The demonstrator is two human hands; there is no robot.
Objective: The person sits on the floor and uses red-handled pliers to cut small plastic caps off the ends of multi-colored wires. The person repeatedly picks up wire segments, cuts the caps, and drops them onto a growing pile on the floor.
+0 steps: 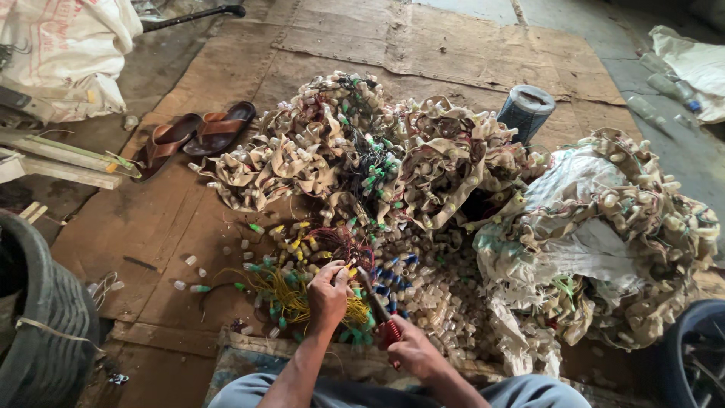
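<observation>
Head view: left hand (pixel 328 293), fingers pinched on a bundle of yellow wires (pixel 291 296) lying on the cardboard floor covering (pixel 151 227); right hand (pixel 411 349) closed around red-handled cutters (pixel 380 311), blades pointing at the wires by the left fingertips; heap of small capped bulbs on cloth strips (pixel 362 151) just beyond; brown sandals (pixel 196 136) far left; grey roll (pixel 526 112) behind the heap

The floor is covered with flattened brown cardboard sheets (pixel 423 38) over grey concrete (pixel 680 143), lit by dull daylight. A pair of brown sandals (pixel 192 136) is seen far up-left of the fingers, beside wooden slats (pixel 57 162). A white sack (pixel 60 53) is heaped beyond them. Dark tyres (pixel 38 325) are set at the edges.
</observation>
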